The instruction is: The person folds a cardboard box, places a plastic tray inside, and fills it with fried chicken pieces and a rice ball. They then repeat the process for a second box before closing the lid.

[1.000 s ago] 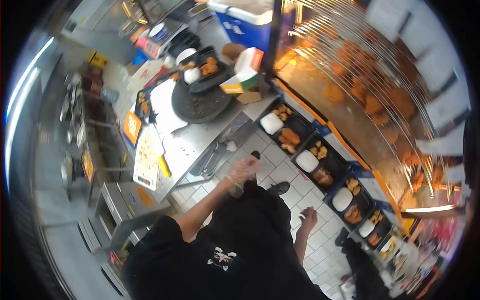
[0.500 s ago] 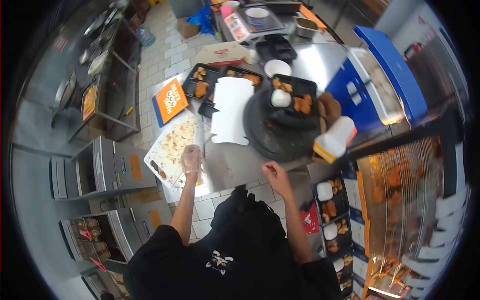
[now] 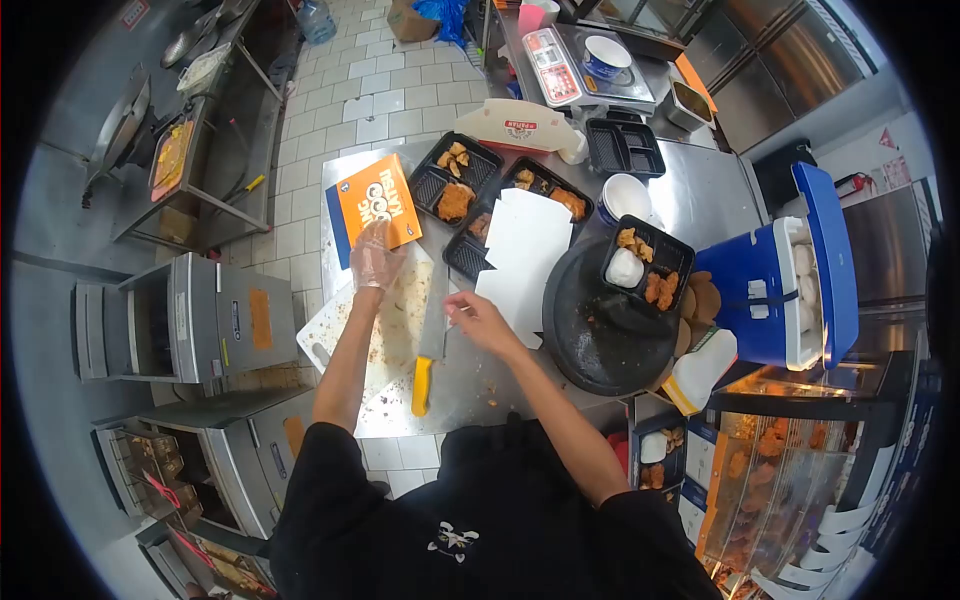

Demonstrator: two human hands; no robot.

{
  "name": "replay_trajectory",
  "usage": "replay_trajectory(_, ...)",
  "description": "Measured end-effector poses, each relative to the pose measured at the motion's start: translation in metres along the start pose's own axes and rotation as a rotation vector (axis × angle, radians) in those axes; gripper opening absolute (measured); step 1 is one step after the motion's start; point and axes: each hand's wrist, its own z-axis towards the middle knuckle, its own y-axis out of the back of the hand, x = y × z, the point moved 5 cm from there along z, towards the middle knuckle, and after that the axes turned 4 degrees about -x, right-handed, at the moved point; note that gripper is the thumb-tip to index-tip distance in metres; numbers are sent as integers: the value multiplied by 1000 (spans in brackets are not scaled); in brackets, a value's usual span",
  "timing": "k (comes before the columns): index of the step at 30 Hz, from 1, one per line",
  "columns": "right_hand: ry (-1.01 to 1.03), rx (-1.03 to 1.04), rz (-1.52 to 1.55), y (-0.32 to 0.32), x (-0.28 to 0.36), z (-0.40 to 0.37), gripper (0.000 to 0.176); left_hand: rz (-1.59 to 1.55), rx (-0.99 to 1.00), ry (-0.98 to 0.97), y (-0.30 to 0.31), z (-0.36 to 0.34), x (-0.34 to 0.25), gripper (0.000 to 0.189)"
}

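Left hand (image 3: pixel 375 255): thin clear plastic glove, crinkled, faint sheen. Counter (image 3: pixel 480 370): brushed steel, dull shine. Board (image 3: pixel 390 320): white plastic, matt (surface stained and crumb-speckled). Knife (image 3: pixel 421 385): smooth yellow plastic handle, bare metal blade. Box (image 3: pixel 375 200): orange printed card, glossy. Trays (image 3: pixel 455 175): black plastic, semi-gloss. Sheet (image 3: pixel 520 250): white paper, matt. Cooler (image 3: pixel 790 270): blue hard plastic, glossy. Floor (image 3: pixel 330 120): pale glazed tile.

Fast-food kitchen: steel surface (image 3: pixel 690 190), fried-chicken meal trays (image 3: pixel 455 180) beyond the hands (image 3: pixel 375 255), ovens (image 3: pixel 200 320) to their left, heated chicken display (image 3: pixel 785 460) right.
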Motion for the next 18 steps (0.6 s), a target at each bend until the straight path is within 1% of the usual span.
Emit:
replay_trajectory(1,-25,19,-1,-3,-3,0,25,-26,-14,-8,-7,3,7,61)
replay_trajectory(4,-51,18,-27,-6,-20,-3,24,-36,226,172,-24,10,23,58)
replay_trajectory(7,-80,21,-34,-4,-33,-13,24,-5,107,5,-6,13,11,56)
replay_trajectory(8,-86,32,-33,-6,-37,-16,24,15,94,-78,-5,14,13,60)
replay_trajectory(11,-91,18,0,-9,-45,-22,23,77,38,-107,-9,22,12,66)
replay_trajectory(14,-95,14,-1,-13,-49,-28,23,66,335,33,-16,29,12,72)
replay_trajectory(17,-150,2,10,-15,-45,-35,23,122,553,110,13,41,-13,79)
replay_trajectory(18,-146,7,3,-17,-47,-36,23,138,578,109,11,43,-17,79)
